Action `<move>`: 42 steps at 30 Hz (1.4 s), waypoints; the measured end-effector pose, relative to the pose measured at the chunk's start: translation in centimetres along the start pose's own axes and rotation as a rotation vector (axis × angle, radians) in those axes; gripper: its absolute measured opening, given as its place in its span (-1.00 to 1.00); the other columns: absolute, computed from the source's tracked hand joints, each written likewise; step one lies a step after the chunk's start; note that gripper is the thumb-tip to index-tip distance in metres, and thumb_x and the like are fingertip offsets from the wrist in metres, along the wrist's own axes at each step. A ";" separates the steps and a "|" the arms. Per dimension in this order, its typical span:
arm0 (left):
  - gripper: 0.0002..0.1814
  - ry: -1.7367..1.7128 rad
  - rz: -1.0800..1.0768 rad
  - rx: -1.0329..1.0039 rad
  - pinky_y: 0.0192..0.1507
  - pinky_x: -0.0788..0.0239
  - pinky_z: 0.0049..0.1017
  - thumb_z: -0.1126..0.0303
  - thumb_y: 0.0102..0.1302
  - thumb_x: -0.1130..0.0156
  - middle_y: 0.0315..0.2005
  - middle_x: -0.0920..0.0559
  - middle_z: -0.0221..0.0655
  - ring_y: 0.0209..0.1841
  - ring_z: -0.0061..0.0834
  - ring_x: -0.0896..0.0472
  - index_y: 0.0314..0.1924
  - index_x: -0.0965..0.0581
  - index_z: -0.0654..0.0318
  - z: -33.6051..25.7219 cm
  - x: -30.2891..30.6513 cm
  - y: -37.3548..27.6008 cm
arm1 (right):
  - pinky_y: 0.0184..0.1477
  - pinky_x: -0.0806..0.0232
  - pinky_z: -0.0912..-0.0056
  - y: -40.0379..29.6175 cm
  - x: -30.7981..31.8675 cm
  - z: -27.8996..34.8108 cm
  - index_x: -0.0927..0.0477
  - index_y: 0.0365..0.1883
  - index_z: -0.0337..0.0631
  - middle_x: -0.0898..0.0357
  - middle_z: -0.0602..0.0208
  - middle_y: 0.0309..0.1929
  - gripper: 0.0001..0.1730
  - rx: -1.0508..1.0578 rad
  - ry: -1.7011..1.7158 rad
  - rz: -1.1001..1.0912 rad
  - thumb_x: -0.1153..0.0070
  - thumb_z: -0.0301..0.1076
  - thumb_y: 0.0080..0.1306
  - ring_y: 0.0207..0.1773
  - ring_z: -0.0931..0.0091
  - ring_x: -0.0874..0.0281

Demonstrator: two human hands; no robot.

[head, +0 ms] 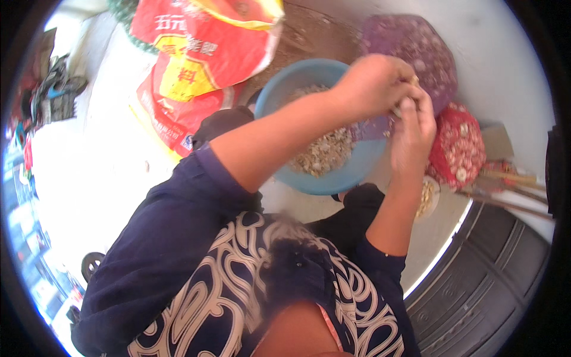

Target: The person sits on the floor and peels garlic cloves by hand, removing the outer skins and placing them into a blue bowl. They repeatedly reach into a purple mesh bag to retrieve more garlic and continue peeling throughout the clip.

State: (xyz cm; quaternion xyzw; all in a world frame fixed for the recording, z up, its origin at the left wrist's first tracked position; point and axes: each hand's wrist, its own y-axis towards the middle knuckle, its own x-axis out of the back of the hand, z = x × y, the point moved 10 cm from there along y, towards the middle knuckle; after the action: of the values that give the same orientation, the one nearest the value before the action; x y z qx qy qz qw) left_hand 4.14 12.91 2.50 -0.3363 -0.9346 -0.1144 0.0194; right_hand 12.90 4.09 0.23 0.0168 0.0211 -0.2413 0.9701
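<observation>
My left hand [379,85] and my right hand [415,127] meet over the right rim of a blue plastic basin [290,71]. Between their bent fingers is a small pale piece [396,110], possibly garlic, mostly hidden by the fingers. Loose pale and brown husks [325,154] lie in the basin, partly covered by my left forearm. Just beyond my hands leans a purple mesh bag [417,53] of pale lumps, and some purple mesh also overlaps the basin's right side. Close to my right wrist, a red mesh bag [461,143] holds what look like garlic bulbs.
A bowl of pale pieces [427,198] stands right of my right forearm. Large red and yellow woven sacks [196,67] bearing print rise at the upper left. Wooden sticks [513,180] lie at the right, above a dark panelled door [482,267]. My knees flank the basin.
</observation>
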 end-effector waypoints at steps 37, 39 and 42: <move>-0.87 -0.187 -0.560 -0.470 -0.34 -0.45 -0.32 0.43 0.27 -0.38 -0.45 -0.63 -0.19 -0.40 -0.15 -0.62 -0.34 -0.60 0.32 -6.0 11.1 -2.5 | -0.07 -0.54 0.45 8.5 -29.6 -0.8 -0.61 0.16 -0.25 -0.70 0.21 0.06 -0.62 0.518 -0.580 0.509 -0.24 -0.39 0.39 -0.10 0.48 -0.72; -0.86 -0.211 -0.549 -0.431 -0.36 -0.45 -0.34 0.42 0.26 -0.39 -0.47 -0.63 -0.21 -0.42 -0.18 -0.61 -0.35 -0.60 0.32 -5.4 10.9 -2.2 | -0.09 -0.54 0.47 9.0 -27.6 -0.8 -0.63 0.13 -0.24 -0.71 0.24 0.04 -0.68 0.517 -0.599 0.456 -0.20 -0.41 0.42 -0.12 0.51 -0.73; -0.84 -0.228 -0.514 -0.343 -0.37 -0.43 -0.36 0.40 0.25 -0.40 -0.52 -0.62 -0.25 -0.46 -0.26 -0.58 -0.35 -0.60 0.31 -4.3 10.5 -1.7 | -0.03 -0.52 0.49 10.7 -21.2 -2.7 -0.63 0.09 -0.23 -0.73 0.23 -0.03 -0.75 0.358 -0.371 0.214 -0.11 -0.40 0.50 -0.09 0.55 -0.71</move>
State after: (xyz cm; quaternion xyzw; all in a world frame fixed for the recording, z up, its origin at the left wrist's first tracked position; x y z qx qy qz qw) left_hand -5.26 17.19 7.52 -0.0985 -0.9522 -0.2327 -0.1718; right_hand -0.88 23.51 -1.20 0.1454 -0.2017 -0.1363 0.9590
